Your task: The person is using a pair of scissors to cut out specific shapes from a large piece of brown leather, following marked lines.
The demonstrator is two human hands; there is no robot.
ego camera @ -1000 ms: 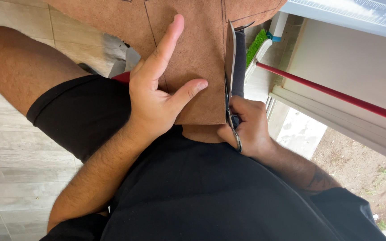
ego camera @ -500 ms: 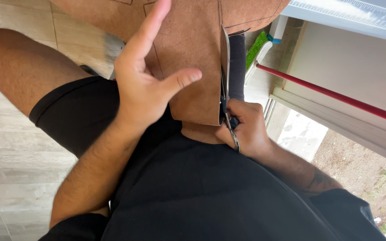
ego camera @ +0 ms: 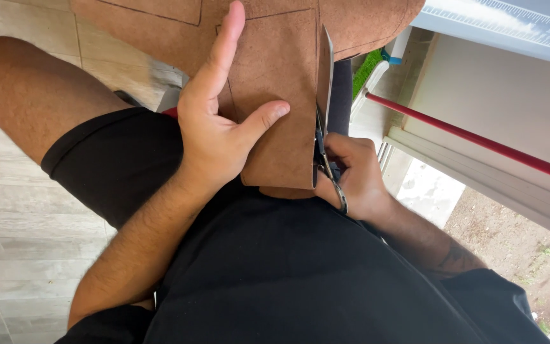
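A brown sheet of leather-like material with drawn outlines lies across my lap. My left hand presses flat on it, index finger stretched up the sheet and thumb pointing right. My right hand grips metal scissors at the sheet's right side. The blades point away from me along a straight cut, and a narrow strip of the sheet stands up beside them.
I sit in black shorts and a black shirt, my bare knee at the left over a pale plank floor. To the right are a white sill with a red bar, a ruler-like edge and bare ground.
My left hand has slid farther up the sheet, the index finger reaching higher. The scissors stay on the same cut line and the sheet has shifted slightly toward me.
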